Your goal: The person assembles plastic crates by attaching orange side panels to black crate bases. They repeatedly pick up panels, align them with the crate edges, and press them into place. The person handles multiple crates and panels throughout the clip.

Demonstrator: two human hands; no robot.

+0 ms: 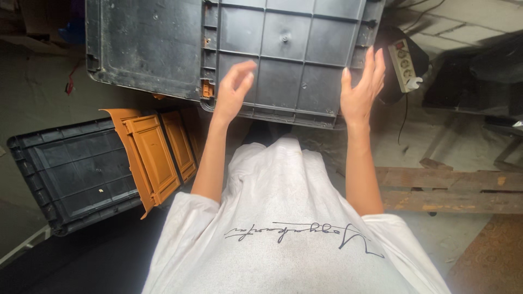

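Left hand: the left hand (233, 90) is raised over the near edge of the large grey ribbed plastic crate lid (283, 49); the fingers are spread and slightly curled, and nothing is gripped.
Right hand: the right hand (362, 87) is held upright at the lid's near right corner, palm turned inward and fingers straight; nothing is gripped. Whether it touches the lid cannot be told.
Grey lid: it is seen lying flat, ribbed side up, straight ahead of the person, between the two hands.
Black panel: a flat black plastic panel (144, 43) is joined to the grey lid's left edge.
Black crate: a black ribbed plastic crate (71, 171) is seen on the floor, well to the left.
Orange flaps: two orange plastic lid flaps (155, 152) are seen at the black crate's right edge.
Power strip: a white power strip (404, 64) lies just beyond the grey lid's right edge.
Planks: worn wooden planks (452, 190) lie on the floor to the right.
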